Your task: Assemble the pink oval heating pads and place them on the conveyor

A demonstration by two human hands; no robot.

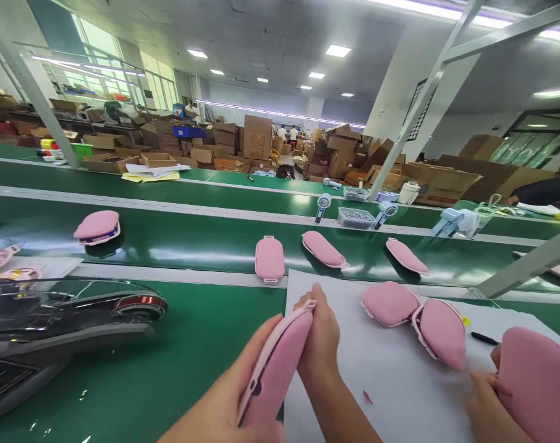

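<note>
Just in front of me, a pink padded oval case [284,363] is tilted on its edge, its pale rim and a dark slot along the seam facing me. My left hand [229,394] wraps round its near end, with the thumb low on the pink face. Around the far end, my right hand [324,344] closes from the right; its fingers are partly hidden behind the case. Below lie the green table and a white sheet [354,394]. Two more pink cases [391,303] rest on the sheet to the right, touching each other.
A co-worker's hand [485,391] holds another pink case [536,381] at the right. Several pink cases, one of them [269,258] straight ahead, lie along the green belt [206,240]. A black machine with a wheel [140,306] stands left. A pen [484,338] lies on the sheet.
</note>
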